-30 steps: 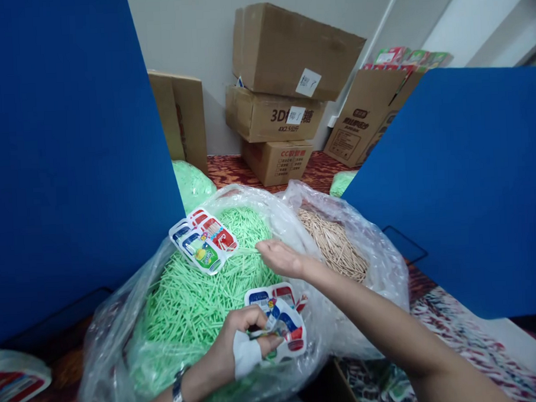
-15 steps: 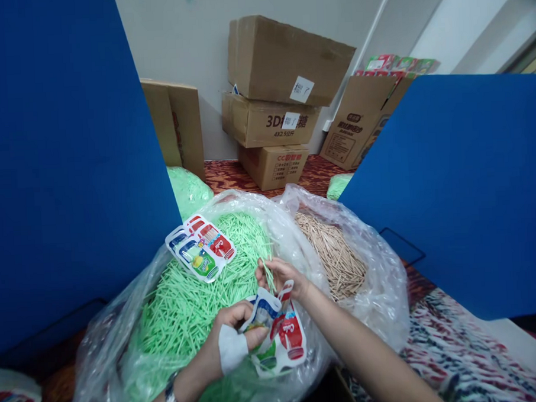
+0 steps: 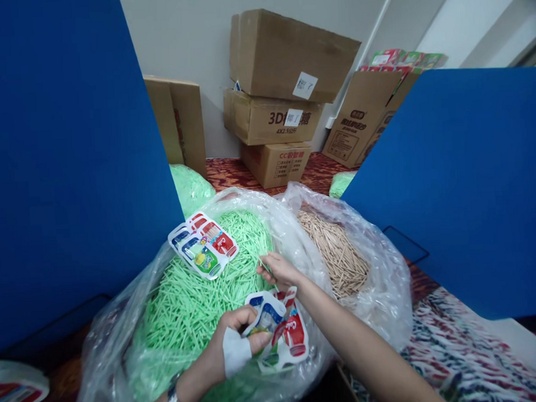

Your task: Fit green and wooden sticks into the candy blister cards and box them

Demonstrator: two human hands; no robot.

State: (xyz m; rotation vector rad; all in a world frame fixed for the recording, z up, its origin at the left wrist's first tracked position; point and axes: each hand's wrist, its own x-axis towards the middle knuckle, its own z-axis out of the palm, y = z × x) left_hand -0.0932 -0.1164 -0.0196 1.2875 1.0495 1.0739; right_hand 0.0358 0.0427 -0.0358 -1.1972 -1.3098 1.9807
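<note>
My left hand (image 3: 238, 335), with white tape or cloth round the base of the thumb, grips printed candy pouches (image 3: 296, 336) showing red Cola, blue and green bottle shapes. Just above them, my right hand (image 3: 277, 269) has its fingers curled and pinched on thin green sticks (image 3: 262, 261), mostly hidden by the fingers. Both hands are over a clear plastic bag (image 3: 291, 241) full of loose green sticks (image 3: 184, 305). More printed pouches (image 3: 205, 251) lie fanned out on the heap, at its back left.
A second clear bag of brown sticks (image 3: 335, 251) stands on the right. Blue panels (image 3: 71, 174) flank both sides. Stacked cardboard boxes (image 3: 283, 58) stand by the back wall. Patterned cloth or sheeting (image 3: 461, 346) covers the lower right.
The right hand's fingers have curled in more, and fewer green sticks show in them. The left hand still grips the pouches, whose openings have tilted slightly. The view has shifted a little.
</note>
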